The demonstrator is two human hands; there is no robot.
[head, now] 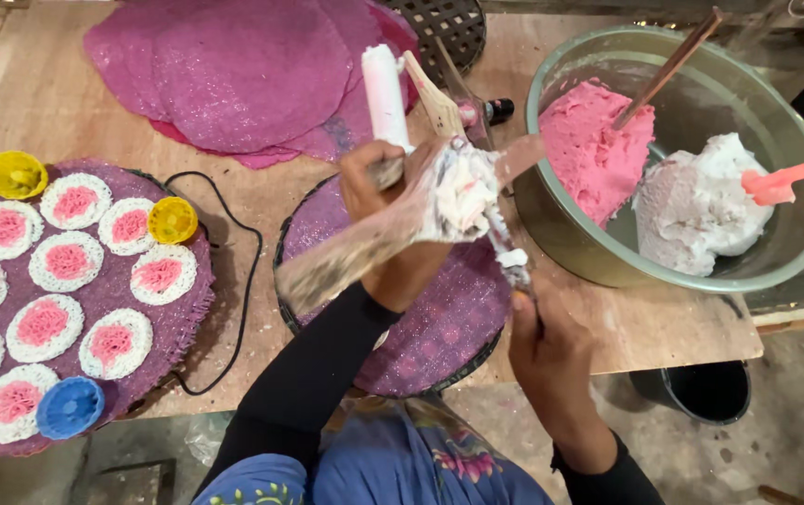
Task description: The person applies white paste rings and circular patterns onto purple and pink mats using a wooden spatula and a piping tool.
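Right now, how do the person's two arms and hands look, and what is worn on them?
Both arms wear long, close-fitting black sleeves that end at the wrists. The left hand and the right hand are bare, with no gloves; I see no rings or watch. White paste is smeared on the left hand's fingers. Below the arms shows blue clothing with a flower pattern.

A bare wooden tabletop (664, 327) of pale brown boards fills most of the view, its surface scuffed and dusted white near the right edge. Below its near edge lies a grey concrete floor (776, 440), rough and speckled. A black bucket (706, 388) stands on the floor under the tabletop's near right corner. At the far edge a dark woven basket (449, 23) lies partly out of view. Light is soft and even, without hard shadows.
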